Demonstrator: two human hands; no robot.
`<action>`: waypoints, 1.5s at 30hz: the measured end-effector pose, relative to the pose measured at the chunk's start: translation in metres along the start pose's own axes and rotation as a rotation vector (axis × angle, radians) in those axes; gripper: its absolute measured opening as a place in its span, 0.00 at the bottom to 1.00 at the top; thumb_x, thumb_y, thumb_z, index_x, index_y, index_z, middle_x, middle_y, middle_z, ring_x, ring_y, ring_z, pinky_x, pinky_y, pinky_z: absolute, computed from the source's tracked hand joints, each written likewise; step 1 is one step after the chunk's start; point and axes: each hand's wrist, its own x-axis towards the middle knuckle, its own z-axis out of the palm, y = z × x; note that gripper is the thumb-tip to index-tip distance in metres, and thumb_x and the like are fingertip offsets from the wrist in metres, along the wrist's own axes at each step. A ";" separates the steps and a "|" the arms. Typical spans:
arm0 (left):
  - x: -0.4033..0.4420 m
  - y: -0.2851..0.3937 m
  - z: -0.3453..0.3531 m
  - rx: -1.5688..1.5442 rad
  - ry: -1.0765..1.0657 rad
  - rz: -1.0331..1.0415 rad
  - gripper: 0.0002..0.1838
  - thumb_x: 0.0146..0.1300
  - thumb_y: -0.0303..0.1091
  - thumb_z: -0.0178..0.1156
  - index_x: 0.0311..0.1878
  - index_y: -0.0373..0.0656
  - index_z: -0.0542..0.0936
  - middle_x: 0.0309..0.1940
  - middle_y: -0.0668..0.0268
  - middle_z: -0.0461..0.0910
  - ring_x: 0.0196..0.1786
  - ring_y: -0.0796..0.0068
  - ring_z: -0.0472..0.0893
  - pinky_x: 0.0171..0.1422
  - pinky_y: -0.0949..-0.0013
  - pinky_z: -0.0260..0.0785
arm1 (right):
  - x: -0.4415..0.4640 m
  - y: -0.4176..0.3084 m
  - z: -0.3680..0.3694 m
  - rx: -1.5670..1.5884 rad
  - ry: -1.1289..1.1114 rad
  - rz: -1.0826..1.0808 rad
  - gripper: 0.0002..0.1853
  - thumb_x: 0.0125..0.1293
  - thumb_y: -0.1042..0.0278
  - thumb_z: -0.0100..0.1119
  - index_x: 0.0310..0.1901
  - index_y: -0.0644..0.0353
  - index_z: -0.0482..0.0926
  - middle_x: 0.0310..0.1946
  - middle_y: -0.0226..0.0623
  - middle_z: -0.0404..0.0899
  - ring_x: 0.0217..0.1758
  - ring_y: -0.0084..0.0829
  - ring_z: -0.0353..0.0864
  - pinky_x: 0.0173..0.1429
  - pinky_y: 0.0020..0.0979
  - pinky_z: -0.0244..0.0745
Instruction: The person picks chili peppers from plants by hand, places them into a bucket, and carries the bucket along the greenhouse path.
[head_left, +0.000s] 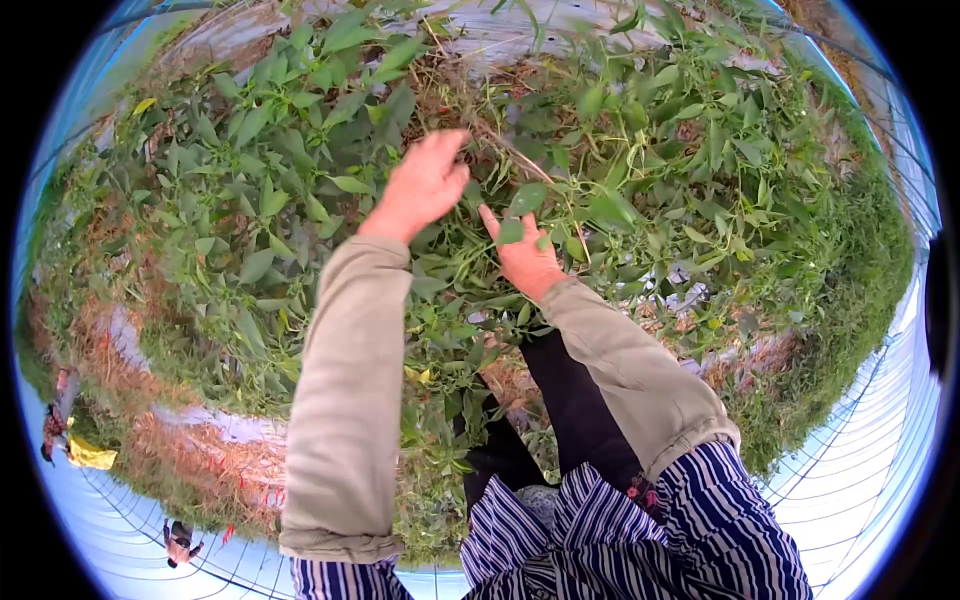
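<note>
Both hands reach into leafy green plants (270,170). My left hand (425,185) is over the foliage at the centre, palm down, its fingers pointing right and slightly blurred; what lies beneath them is hidden. Lower and to the right, my right hand (525,257) is among the leaves with its fingers spread, and one leaf (527,199) overlaps its fingertips. Thin green stems run between the two hands. A bare brown stem (515,152) slants just above my right hand. Beige sleeves cover both forearms.
Pale plastic sheeting (480,35) shows behind the plants. Dry straw (215,455) covers ground at the lower left. Two people appear small at the lower left, one beside a yellow item (92,453). Greenhouse walls (840,500) curve round the edges.
</note>
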 end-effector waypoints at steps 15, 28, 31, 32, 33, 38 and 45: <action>-0.135 -0.034 0.079 0.777 -0.418 -0.183 0.10 0.51 0.29 0.58 0.38 0.46 0.82 0.71 0.62 0.51 0.54 0.55 0.69 0.45 0.60 0.68 | -0.069 -0.032 0.059 0.545 -0.166 -0.213 0.25 0.54 0.71 0.55 0.56 0.64 0.68 0.52 0.44 0.68 0.53 0.45 0.72 0.54 0.40 0.72; -0.132 -0.023 0.072 0.755 -0.573 -0.343 0.15 0.50 0.26 0.57 0.44 0.43 0.77 0.71 0.58 0.46 0.55 0.53 0.67 0.51 0.56 0.67 | 0.083 0.022 -0.031 0.170 0.206 -0.092 0.05 0.52 0.72 0.55 0.31 0.60 0.79 0.34 0.41 0.79 0.38 0.40 0.79 0.38 0.39 0.76; -0.138 -0.027 0.074 0.767 -0.401 -0.262 0.15 0.47 0.28 0.60 0.42 0.44 0.80 0.67 0.60 0.55 0.54 0.57 0.68 0.50 0.56 0.66 | 0.067 0.100 0.056 -0.042 -0.154 0.022 0.10 0.52 0.67 0.59 0.34 0.62 0.81 0.35 0.48 0.81 0.37 0.41 0.82 0.41 0.40 0.78; -0.137 -0.026 0.077 0.761 -0.400 -0.271 0.15 0.47 0.28 0.60 0.42 0.44 0.80 0.67 0.60 0.55 0.54 0.57 0.68 0.50 0.56 0.66 | 0.042 0.114 0.033 0.179 -0.323 0.094 0.12 0.53 0.66 0.57 0.37 0.63 0.81 0.38 0.49 0.81 0.41 0.44 0.82 0.47 0.41 0.77; -0.135 -0.024 0.080 0.743 -0.366 -0.237 0.14 0.47 0.28 0.60 0.41 0.44 0.80 0.67 0.59 0.55 0.54 0.56 0.68 0.50 0.55 0.66 | 0.025 0.129 0.052 0.175 -0.294 0.100 0.13 0.54 0.65 0.57 0.37 0.63 0.81 0.40 0.49 0.81 0.44 0.47 0.81 0.50 0.42 0.75; -0.130 -0.016 0.080 0.739 -0.320 -0.230 0.13 0.49 0.30 0.60 0.41 0.43 0.79 0.66 0.59 0.56 0.58 0.54 0.65 0.57 0.45 0.64 | -0.032 0.140 0.077 0.221 -0.442 0.203 0.14 0.56 0.62 0.55 0.39 0.62 0.80 0.39 0.46 0.82 0.47 0.45 0.80 0.50 0.42 0.75; -0.138 -0.031 0.070 0.697 -0.463 -0.370 0.15 0.49 0.28 0.61 0.43 0.42 0.78 0.71 0.64 0.50 0.68 0.50 0.57 0.65 0.39 0.54 | -0.054 0.110 0.096 0.284 -0.450 0.289 0.24 0.58 0.58 0.57 0.52 0.64 0.71 0.50 0.48 0.76 0.56 0.47 0.74 0.56 0.44 0.72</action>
